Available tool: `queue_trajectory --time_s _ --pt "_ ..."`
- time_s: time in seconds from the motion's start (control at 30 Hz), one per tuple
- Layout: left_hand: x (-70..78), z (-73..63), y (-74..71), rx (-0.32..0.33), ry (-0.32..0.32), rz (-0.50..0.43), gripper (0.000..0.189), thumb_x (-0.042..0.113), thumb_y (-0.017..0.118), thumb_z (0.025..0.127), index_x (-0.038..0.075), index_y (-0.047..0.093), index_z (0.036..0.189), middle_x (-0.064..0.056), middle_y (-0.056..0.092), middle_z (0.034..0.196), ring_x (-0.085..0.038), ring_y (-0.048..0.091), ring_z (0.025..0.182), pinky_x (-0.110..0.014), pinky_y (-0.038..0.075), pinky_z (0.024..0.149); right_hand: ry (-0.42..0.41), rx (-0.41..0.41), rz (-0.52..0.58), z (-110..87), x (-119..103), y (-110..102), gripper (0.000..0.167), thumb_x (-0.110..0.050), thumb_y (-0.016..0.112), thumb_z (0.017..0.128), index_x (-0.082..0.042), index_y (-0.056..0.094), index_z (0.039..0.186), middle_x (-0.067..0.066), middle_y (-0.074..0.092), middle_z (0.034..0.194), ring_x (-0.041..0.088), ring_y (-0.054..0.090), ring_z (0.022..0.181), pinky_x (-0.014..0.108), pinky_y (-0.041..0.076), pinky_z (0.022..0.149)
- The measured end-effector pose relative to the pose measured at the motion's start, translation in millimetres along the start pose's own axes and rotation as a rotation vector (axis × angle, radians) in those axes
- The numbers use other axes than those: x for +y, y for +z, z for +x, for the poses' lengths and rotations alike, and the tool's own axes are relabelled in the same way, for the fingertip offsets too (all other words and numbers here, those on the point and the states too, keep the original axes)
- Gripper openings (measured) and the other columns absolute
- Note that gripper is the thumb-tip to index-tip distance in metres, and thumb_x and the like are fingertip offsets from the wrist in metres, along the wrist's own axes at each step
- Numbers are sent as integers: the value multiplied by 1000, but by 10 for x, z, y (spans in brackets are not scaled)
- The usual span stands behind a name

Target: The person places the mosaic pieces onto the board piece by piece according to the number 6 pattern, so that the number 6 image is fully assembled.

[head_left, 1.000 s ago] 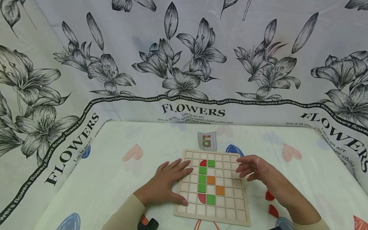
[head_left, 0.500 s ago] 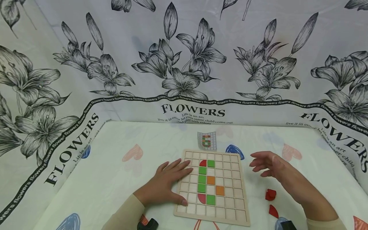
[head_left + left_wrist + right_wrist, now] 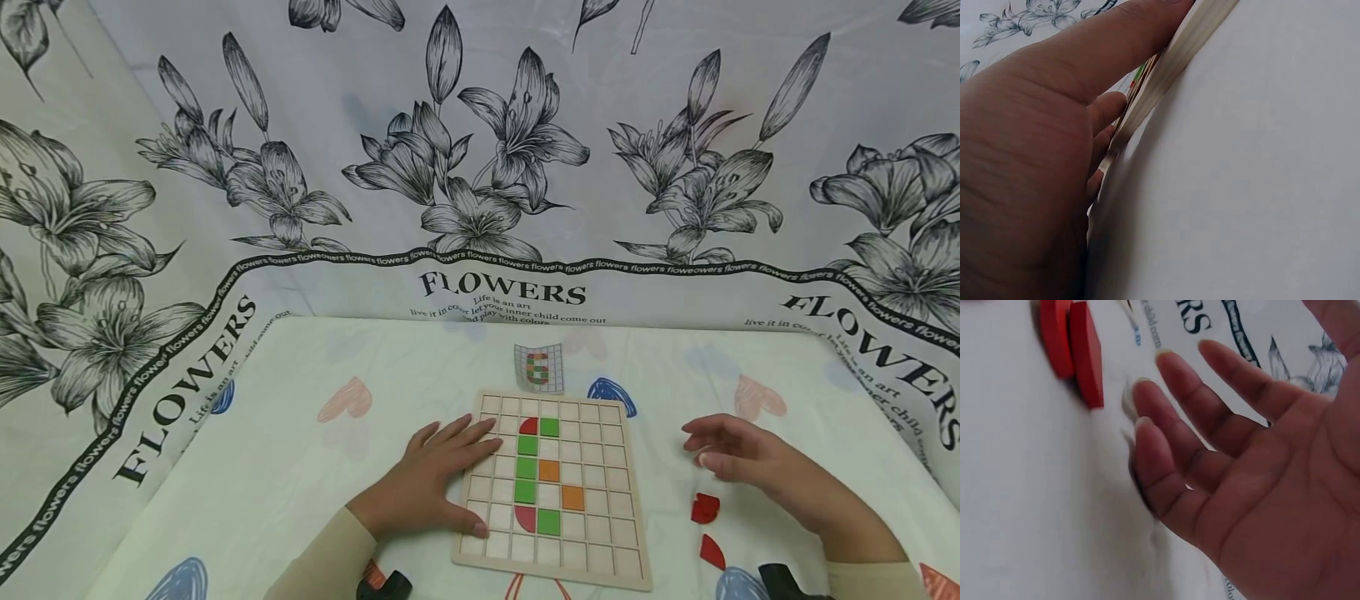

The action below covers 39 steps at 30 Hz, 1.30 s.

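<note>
A wooden grid board (image 3: pixel 600 550) lies on the table, holding green square tiles (image 3: pixel 526 468), orange square tiles (image 3: pixel 549 471) and rounded red tiles (image 3: pixel 528 426). My left hand (image 3: pixel 431 483) rests with spread fingers on the board's left edge; the left wrist view shows its thumb along the wooden rim (image 3: pixel 1172 62). To the right of the board, my right hand (image 3: pixel 757 467) hovers over the cloth with loosely bent fingers and an empty palm. Just below it are loose red pieces (image 3: pixel 705 508), seen as two red blocks (image 3: pixel 1087 356) beyond the fingertips in the right wrist view.
A small printed card (image 3: pixel 538 368) with a coloured grid pattern lies behind the board. Another red quarter-round piece (image 3: pixel 712 552) sits nearer the front. A flower-printed curtain (image 3: pixel 480 167) stands behind the table, whose pale cloth (image 3: pixel 285 467) carries printed hearts.
My right hand has moved off the board's right edge, rightward and then slightly down toward the loose red pieces. My left hand and the tiles on the board have stayed put.
</note>
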State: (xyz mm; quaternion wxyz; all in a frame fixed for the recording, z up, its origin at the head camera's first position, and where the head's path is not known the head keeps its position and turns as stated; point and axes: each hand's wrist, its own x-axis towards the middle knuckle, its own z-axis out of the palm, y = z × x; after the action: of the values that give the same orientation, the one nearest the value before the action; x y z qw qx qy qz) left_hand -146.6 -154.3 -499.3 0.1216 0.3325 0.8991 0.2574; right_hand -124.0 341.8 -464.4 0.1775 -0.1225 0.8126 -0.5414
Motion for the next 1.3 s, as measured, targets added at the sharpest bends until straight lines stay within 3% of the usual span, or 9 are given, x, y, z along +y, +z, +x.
queue_trajectory --time_s 0.27,0.6,0.87,1.13,1.3 --pt "2 -9 2 0 -5 -1 111 82 79 78 36 40 171 19 20 177 -17 7 165 -62 3 127 49 -96 55 3 139 -31 45 -10 69 106 7 56 145 20 62 134 23 65 113 31 58 91" --pt "12 -12 -4 4 2 -1 110 80 80 79 34 41 171 16 21 178 -19 7 165 -62 3 126 -30 -137 -191 -29 152 -12 35 -7 82 96 -3 67 128 9 63 115 16 59 98 22 51 83" --pt "16 -6 -6 -7 -8 -9 111 82 80 78 36 39 171 18 20 178 -17 5 165 -62 2 127 18 -66 -281 -29 89 65 22 -16 88 93 -12 70 105 4 61 98 17 56 87 26 46 71" --pt "15 -5 -7 -2 2 -5 111 81 80 79 35 39 171 17 20 178 -18 6 165 -62 3 126 63 -6 -288 -8 61 98 18 -14 84 94 -12 67 98 3 59 81 18 58 76 30 44 64" --pt "3 -5 3 -1 0 0 111 82 79 78 36 39 171 17 20 178 -18 6 165 -63 3 126 89 52 -297 7 44 99 17 -18 84 96 -11 68 98 3 63 83 17 60 78 29 46 67"
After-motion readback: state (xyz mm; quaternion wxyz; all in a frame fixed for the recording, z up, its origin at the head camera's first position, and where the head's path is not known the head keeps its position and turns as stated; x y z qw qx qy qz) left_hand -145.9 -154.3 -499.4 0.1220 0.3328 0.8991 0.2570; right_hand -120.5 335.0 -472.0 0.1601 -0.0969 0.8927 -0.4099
